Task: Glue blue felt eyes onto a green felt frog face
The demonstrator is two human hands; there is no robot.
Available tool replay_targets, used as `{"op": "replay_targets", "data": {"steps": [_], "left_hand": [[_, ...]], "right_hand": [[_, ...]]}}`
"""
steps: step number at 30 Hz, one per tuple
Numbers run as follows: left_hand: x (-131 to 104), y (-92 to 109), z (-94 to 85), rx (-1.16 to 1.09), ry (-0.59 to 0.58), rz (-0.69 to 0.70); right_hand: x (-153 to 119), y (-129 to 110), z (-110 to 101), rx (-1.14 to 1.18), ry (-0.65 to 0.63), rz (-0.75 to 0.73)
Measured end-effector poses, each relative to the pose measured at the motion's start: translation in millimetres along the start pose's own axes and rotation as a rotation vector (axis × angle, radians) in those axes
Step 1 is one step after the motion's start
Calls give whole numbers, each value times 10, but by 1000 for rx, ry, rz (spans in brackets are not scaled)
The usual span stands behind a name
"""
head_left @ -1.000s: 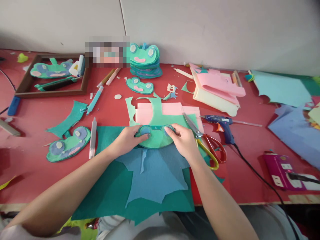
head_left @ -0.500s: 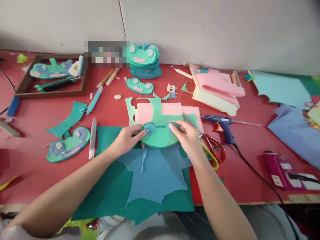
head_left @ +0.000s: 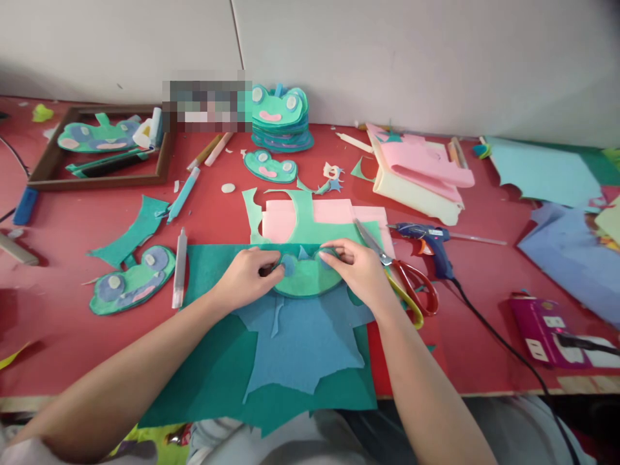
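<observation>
Green felt frog face (head_left: 310, 279): in the head view, between both hands, over the top edge of the blue felt piece (head_left: 305, 349); whether it touches, I cannot tell.
Left hand (head_left: 252, 276): thumb and curled fingers pinched together on the face's edge by one blue eye disc.
Right hand (head_left: 356, 268): thumb and forefinger nipping the other eye's edge.
Dark green felt sheet (head_left: 217, 374): under the blue piece.
Scissors (head_left: 386, 260): just beside the right hand.
Glue gun (head_left: 427, 231): right of the scissors.
</observation>
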State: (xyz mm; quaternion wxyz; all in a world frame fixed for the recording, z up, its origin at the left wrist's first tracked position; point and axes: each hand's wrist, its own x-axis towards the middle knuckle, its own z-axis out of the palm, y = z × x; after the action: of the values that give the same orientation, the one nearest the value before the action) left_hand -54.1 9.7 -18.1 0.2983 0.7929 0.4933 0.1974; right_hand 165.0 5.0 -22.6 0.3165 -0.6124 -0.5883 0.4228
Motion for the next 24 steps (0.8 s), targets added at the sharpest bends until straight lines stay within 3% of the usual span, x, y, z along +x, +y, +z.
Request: {"op": "replay_targets", "data": {"steps": [16,21,24], "left_hand": [[-46,0,32,414,55,155],[-18,14,20,487,11,142],[-21,57,7,539,70,112]], "right_hand": [[5,69,65,-224,106,-157],[7,83,60,-276,114,-195],[3,82,55,-300,127,-197]]}}
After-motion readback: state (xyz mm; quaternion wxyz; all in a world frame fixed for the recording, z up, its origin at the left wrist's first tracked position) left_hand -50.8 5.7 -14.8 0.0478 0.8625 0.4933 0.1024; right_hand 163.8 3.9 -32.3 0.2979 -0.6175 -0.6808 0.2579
